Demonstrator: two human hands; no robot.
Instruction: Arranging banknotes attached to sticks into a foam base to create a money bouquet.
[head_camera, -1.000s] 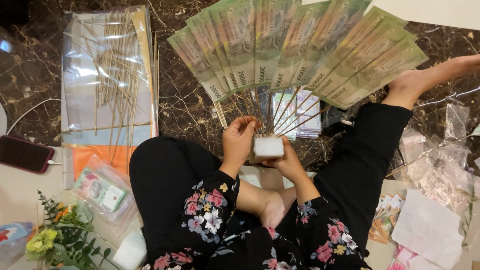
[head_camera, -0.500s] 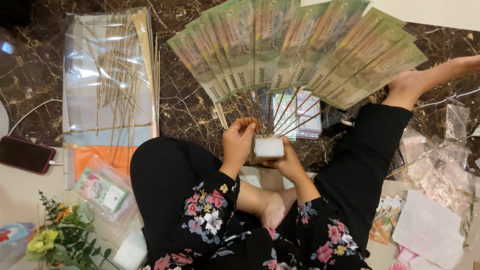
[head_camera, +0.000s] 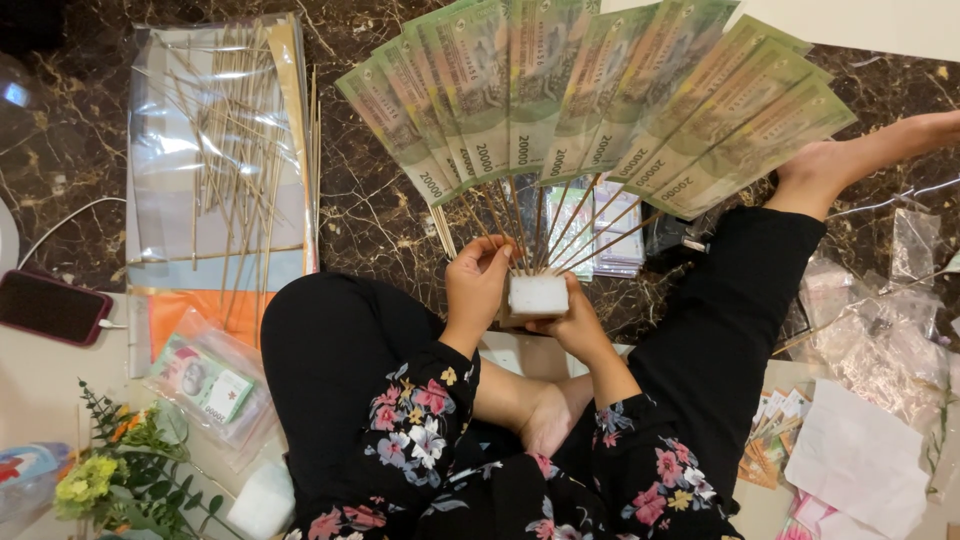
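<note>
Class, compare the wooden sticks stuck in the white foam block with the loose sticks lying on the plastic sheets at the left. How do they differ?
The sticks in the foam block fan upward, each topped with a green banknote; the loose sticks lie flat and bare. The fanned ones are held up by the left hand and right hand; the loose ones are scattered untouched. Both are thin, pale wooden skewers.

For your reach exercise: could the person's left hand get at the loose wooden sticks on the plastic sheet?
Probably yes: the sticks lie uncovered on that side, but the left hand is busy at the white foam block.
</note>
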